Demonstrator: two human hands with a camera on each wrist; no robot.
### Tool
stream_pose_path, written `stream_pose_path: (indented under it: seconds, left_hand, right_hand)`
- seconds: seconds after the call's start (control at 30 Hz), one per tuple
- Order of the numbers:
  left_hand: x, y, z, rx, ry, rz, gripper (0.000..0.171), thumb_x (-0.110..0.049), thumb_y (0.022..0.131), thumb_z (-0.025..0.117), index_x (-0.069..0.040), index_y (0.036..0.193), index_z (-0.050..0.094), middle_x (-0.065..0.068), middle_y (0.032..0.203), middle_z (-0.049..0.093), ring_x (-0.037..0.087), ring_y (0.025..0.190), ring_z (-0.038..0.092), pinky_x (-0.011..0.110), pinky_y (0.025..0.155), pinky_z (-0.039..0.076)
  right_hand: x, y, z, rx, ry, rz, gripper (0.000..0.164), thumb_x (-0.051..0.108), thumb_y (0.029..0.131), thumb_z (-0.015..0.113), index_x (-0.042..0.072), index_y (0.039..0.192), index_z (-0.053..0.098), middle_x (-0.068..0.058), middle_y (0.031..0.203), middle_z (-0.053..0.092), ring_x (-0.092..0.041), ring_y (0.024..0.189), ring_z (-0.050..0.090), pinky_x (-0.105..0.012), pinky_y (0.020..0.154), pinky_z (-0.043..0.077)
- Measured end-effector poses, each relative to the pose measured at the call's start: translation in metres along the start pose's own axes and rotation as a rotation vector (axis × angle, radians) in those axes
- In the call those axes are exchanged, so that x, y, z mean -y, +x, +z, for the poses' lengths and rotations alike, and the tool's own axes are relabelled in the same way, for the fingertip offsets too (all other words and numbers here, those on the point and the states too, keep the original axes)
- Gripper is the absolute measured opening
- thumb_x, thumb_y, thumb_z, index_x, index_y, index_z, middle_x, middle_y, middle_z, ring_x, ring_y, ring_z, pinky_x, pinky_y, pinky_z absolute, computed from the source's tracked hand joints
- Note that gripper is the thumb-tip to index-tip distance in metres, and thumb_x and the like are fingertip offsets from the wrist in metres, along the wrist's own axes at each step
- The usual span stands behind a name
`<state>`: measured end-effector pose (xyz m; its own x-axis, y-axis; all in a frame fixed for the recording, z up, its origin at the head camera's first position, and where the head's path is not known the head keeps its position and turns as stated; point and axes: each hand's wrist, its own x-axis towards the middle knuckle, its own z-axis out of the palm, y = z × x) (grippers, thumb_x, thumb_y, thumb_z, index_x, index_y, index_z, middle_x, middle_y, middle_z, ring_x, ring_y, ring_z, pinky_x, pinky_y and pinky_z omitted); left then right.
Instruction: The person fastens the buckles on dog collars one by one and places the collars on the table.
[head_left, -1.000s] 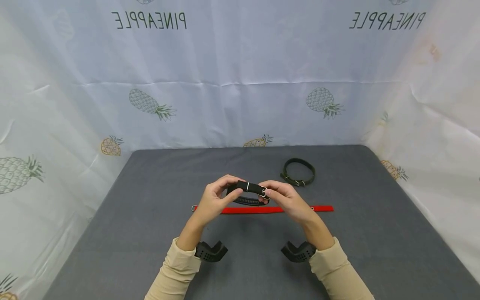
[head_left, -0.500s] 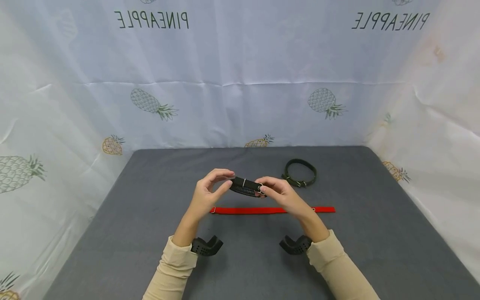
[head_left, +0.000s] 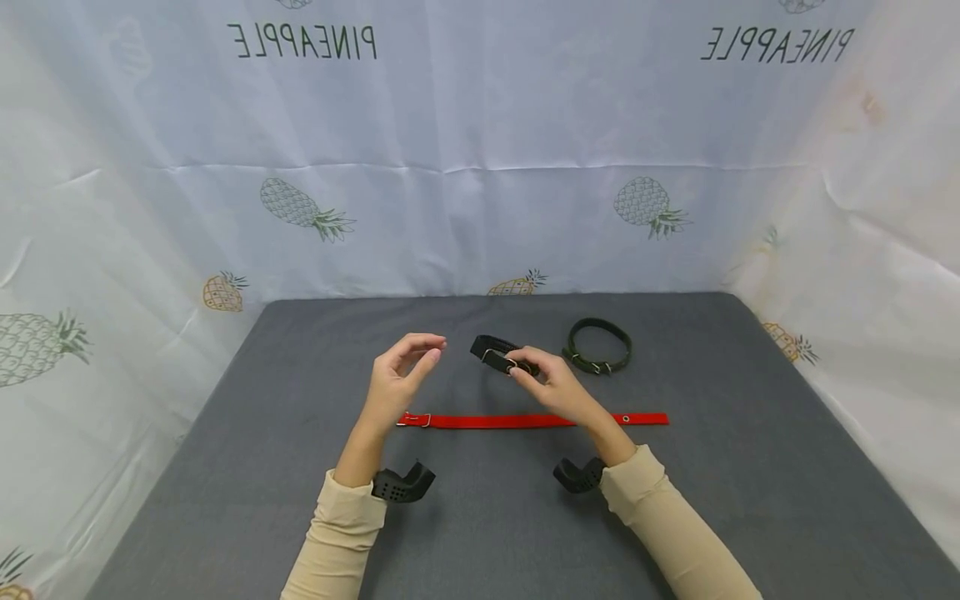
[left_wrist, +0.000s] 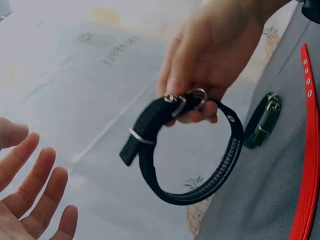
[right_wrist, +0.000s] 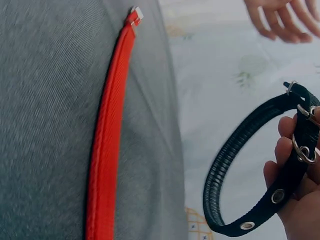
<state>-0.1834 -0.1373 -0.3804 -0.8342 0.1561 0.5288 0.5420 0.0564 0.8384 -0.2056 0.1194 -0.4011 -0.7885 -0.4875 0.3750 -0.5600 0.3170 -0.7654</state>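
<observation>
Hands — left point(head_left: 394, 379) spread, right point(head_left: 557, 386) pinching one black collar point(head_left: 497, 362) — one red point(head_left: 495, 422), one green collar point(left_wrist: 269, 119)

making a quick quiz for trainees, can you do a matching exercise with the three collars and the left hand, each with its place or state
1. Black collar
2. Green collar
3. Red collar
4. Left hand

A. Stretched out straight on the table
B. Holding nothing
C. Lying in a ring on the table
D. Held by the right hand

Pairs: 1-D, 2-C, 3-A, 4-B
</observation>
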Motion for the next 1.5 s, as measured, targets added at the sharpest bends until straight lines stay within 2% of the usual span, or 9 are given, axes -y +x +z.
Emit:
stream_pose_path:
  seconds: [0.2,0.43,0.73,0.87,1.0,1.13,1.3,1.5]
  left_hand:
    - [0.004,0.000,-0.002,0.003,-0.007,-0.023,0.022,-0.001,0.094,0.056,0.009,0.113,0.061,-0.020,0.106,0.065,-0.005,0.102,0.062,0.014,0.090,0.051]
    - [0.005,0.001,-0.003,0.008,-0.022,-0.047,0.023,-0.001,0.095,0.056,0.010,0.114,0.060,-0.024,0.104,0.065,-0.003,0.102,0.063,0.013,0.091,0.051]
    - [0.002,0.001,-0.003,-0.001,-0.055,-0.039,0.024,-0.001,0.094,0.056,0.013,0.113,0.059,-0.018,0.102,0.067,-0.005,0.100,0.063,0.012,0.092,0.051]
    - [0.001,0.001,-0.004,-0.017,-0.067,-0.029,0.024,0.000,0.094,0.056,0.015,0.112,0.059,-0.017,0.101,0.068,-0.003,0.098,0.065,0.013,0.091,0.052]
    - [0.002,0.001,-0.004,-0.021,-0.078,-0.025,0.025,0.000,0.094,0.056,0.018,0.112,0.057,-0.016,0.101,0.068,-0.001,0.098,0.065,0.013,0.090,0.052]
    - [0.003,0.000,-0.004,-0.015,-0.083,-0.013,0.025,0.000,0.095,0.055,0.018,0.112,0.057,-0.018,0.101,0.067,-0.001,0.098,0.065,0.013,0.091,0.051]
    - [0.002,0.001,-0.003,-0.018,-0.092,0.007,0.024,0.001,0.095,0.054,0.020,0.111,0.056,-0.020,0.100,0.067,-0.001,0.097,0.065,0.013,0.091,0.051]
    - [0.002,0.001,-0.004,-0.021,-0.113,0.014,0.023,0.001,0.095,0.054,0.019,0.111,0.056,-0.015,0.101,0.069,0.000,0.097,0.065,0.014,0.091,0.052]
  right_hand:
    - [-0.011,0.009,0.002,-0.027,-0.124,-0.017,0.022,0.008,0.095,0.058,0.000,0.115,0.064,-0.015,0.103,0.067,-0.013,0.080,0.056,-0.023,0.070,0.049]
    - [-0.024,0.020,0.006,-0.041,-0.210,-0.010,0.024,0.009,0.095,0.060,0.000,0.117,0.064,-0.016,0.109,0.068,-0.025,0.093,0.064,-0.037,0.083,0.055]
    - [-0.040,0.032,0.014,-0.111,-0.345,0.005,0.026,0.006,0.093,0.061,0.000,0.118,0.064,-0.016,0.107,0.067,-0.027,0.094,0.063,-0.042,0.081,0.054]
    - [-0.047,0.036,0.019,-0.151,-0.404,0.042,0.026,0.007,0.092,0.062,0.000,0.117,0.065,-0.016,0.107,0.067,-0.029,0.094,0.062,-0.042,0.080,0.054]
    - [-0.051,0.040,0.023,-0.146,-0.431,0.098,0.025,0.008,0.092,0.062,0.003,0.117,0.066,-0.015,0.110,0.068,-0.030,0.101,0.062,-0.044,0.088,0.053]
    - [-0.055,0.043,0.028,-0.128,-0.435,0.150,0.025,0.008,0.093,0.062,0.004,0.117,0.067,-0.014,0.112,0.068,-0.030,0.105,0.061,-0.046,0.092,0.051]
    - [-0.058,0.046,0.034,-0.115,-0.414,0.198,0.025,0.008,0.093,0.062,0.003,0.117,0.068,-0.015,0.111,0.068,-0.032,0.105,0.061,-0.046,0.091,0.052]
    - [-0.061,0.048,0.038,-0.099,-0.412,0.274,0.026,0.009,0.093,0.062,0.003,0.117,0.068,-0.015,0.113,0.068,-0.032,0.106,0.061,-0.045,0.092,0.052]
